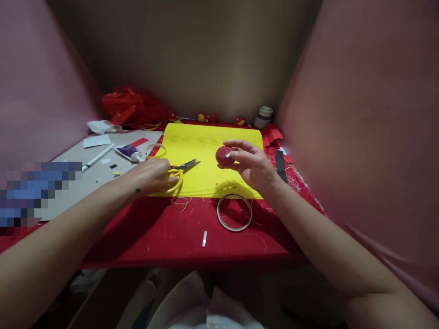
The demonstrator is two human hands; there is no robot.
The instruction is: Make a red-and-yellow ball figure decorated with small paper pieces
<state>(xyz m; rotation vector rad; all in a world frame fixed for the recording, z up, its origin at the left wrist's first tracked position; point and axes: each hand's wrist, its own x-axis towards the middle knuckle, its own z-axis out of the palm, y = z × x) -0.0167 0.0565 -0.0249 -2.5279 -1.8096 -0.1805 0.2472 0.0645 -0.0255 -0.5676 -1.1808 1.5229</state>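
The ball [222,156] is dark red, the scissors [188,164] yellow-handled, the mat [195,141] yellow with fine lines.

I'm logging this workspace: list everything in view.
Cloth: 1, red, front
Sheet: 1, yellow, centre
Board: 1, grey, left
Tube: 1, purple-white, on board
Stick: 1, white, on board
Plastic bag: 1, red, back
Figures: several, red-yellow, back
Jar: 1, pale, back right
Strip: 1, black, right
Ring: 1, white, front
Threads: several, pale, scattered
Scissors: 1, yellow-handled, over sheet
Ball: 1, red, over sheet
Left hand: 1, bare, holding scissors
Right hand: 1, bare, holding ball
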